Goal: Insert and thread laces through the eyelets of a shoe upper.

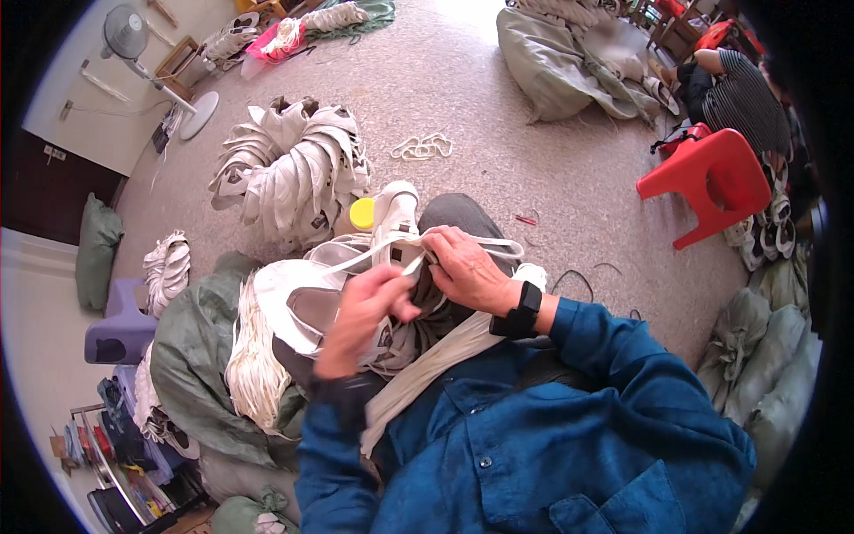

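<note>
A white shoe (397, 206) is in front of me at my lap, its toe pointing away. A flat white shoelace (495, 242) crosses it, with loops spreading to both sides. My right hand (467, 270), a dark watch on its wrist, pinches the lace at the shoe's opening. My left hand (363, 313), slightly blurred, is closed with curled fingers around a short stretch of lace between the hands. More white shoes (298, 289) lie under and beside my left forearm. A bundle of pale laces (431, 374) lies across my lap; another lace bundle (253, 374) hangs at left.
A ring of white shoes (307, 191) stands on the floor ahead, near a yellow lid (362, 214). Loose laces (422, 148) lie beyond. Right are a red stool (712, 178) and a person in a striped shirt (745, 98). Green sacking (191, 356) lies left; a fan (197, 116) stands far left.
</note>
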The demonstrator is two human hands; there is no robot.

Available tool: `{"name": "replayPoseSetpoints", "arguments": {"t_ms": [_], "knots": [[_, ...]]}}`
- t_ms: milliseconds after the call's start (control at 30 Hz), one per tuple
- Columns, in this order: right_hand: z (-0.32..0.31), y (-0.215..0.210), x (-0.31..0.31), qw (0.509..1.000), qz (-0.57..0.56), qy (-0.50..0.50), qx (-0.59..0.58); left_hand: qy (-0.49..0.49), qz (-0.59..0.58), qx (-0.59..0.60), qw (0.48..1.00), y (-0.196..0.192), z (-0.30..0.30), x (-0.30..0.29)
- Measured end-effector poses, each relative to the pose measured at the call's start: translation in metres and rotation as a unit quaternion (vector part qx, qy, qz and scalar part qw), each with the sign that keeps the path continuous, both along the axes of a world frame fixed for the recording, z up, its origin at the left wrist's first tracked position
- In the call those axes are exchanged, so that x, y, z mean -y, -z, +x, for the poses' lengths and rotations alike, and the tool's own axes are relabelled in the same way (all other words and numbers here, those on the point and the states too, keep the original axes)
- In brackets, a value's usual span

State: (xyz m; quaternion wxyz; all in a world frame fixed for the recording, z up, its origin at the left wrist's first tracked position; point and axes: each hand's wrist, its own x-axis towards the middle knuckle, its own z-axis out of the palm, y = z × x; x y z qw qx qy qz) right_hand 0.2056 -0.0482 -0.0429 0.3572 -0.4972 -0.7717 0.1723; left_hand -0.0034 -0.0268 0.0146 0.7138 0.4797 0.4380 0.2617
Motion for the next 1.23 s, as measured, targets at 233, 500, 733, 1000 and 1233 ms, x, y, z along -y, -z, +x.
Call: {"name": "replayPoseSetpoints", "arguments": {"t_ms": [233, 500, 733, 1000, 1233], "knots": [[-0.013, -0.025, -0.015, 0.997, 0.068, 0.041, 0.0, -0.06, 0.069, 0.065, 0.994, -0.064, -0.1, 0.029], [-0.008, -0.018, -0.011, 0.999, -0.012, -0.044, -0.023, -0.111, 0.489, -0.414, 0.76, -0.037, -0.03, 0.018], [-0.011, -0.017, -0.005, 1.0, -0.01, -0.011, -0.007, 0.075, 0.636, -0.454, 0.619, 0.021, 0.02, -0.012], [-0.009, -0.016, -0.006, 0.998, 0.008, 0.017, 0.054, 0.128, 0.634, -0.429, 0.631, 0.009, 0.009, -0.01], [0.005, -0.013, -0.009, 0.999, -0.008, 0.022, 0.035, -0.111, 0.222, -0.177, 0.952, -0.052, -0.1, 0.041]]}}
